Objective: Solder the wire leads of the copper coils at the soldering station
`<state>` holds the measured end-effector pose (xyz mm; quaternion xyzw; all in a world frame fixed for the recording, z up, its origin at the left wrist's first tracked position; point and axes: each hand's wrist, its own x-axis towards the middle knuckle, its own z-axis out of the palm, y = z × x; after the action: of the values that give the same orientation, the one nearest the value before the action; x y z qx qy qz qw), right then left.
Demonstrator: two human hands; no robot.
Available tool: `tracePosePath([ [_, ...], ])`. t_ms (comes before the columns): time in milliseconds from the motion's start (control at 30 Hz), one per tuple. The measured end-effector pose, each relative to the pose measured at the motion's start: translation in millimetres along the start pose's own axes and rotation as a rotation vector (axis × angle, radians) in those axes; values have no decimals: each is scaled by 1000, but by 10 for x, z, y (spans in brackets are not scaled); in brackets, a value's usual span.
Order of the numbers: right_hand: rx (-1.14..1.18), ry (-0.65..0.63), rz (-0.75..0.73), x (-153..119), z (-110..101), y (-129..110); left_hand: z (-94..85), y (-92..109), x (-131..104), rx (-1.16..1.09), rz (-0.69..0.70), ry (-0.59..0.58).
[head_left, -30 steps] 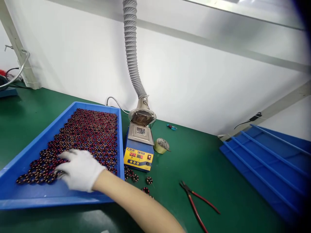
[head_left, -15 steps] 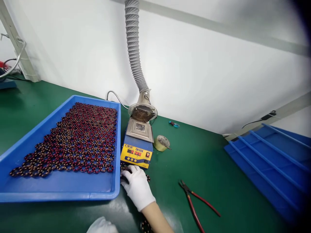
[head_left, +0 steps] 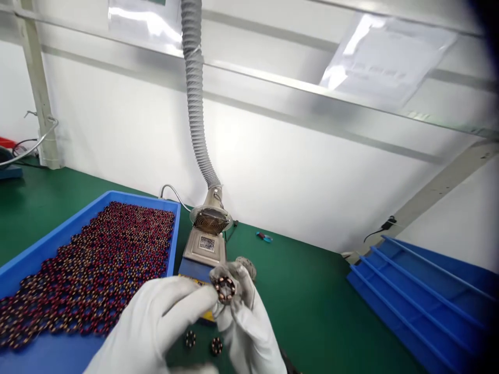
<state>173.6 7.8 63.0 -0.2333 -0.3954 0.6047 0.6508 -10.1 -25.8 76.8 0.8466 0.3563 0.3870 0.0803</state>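
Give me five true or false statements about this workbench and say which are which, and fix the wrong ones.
1. The left hand and right hand are both gloved in white. True.
2. The tray on the left is green. False: the tray is blue, and the tabletop is green.
3. A ring-shaped part is at the fingertips of both hands. True.
4. Every ring is either in the tray or in the hands. False: at least two loose rings lie on the tabletop.
5. A grey ribbed hose rises from the round hood. True.
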Motion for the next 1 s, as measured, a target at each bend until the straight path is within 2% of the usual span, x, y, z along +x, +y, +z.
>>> tracePosePath([
  [33, 30, -13, -3, 8, 51, -26, 25, 32, 138, 113, 62, 137],
  [100, 42, -44, -3, 49, 107, -12, 110, 89, 346, 280, 129, 336],
  [133, 29, -58, -3, 76, 113, 18, 163, 103, 412, 322, 142, 399],
  [200, -19, -72, -14, 124, 89, 88, 261, 92, 477, 303, 123, 450],
  [267, -62, -58, -38, 149, 33, 122, 324, 38, 479, 229, 104, 455],
  [333, -125, -45, -85, 151, -35, 95, 338, -29, 454, 161, 71, 404],
  [500, -478, -224, -197, 165, -148, -41, 290, -102, 425, 44, 50, 264],
  [567, -516, -241, -246, 189, -152, -22, 295, -92, 431, 32, 77, 246],
  [667, -301, -153, -216, 198, -132, 48, 323, -75, 429, 91, 126, 262],
  [733, -64, -26, -97, 164, -113, 65, 338, -74, 415, 149, 148, 287],
  [800, 80, 87, 20, 111, -95, 54, 347, -85, 396, 183, 149, 303],
  [867, 57, 135, 76, 71, -81, 51, 356, -103, 381, 213, 131, 316],
  [1000, -49, 112, 106, 86, -74, 167, 381, -127, 373, 270, 106, 353],
])
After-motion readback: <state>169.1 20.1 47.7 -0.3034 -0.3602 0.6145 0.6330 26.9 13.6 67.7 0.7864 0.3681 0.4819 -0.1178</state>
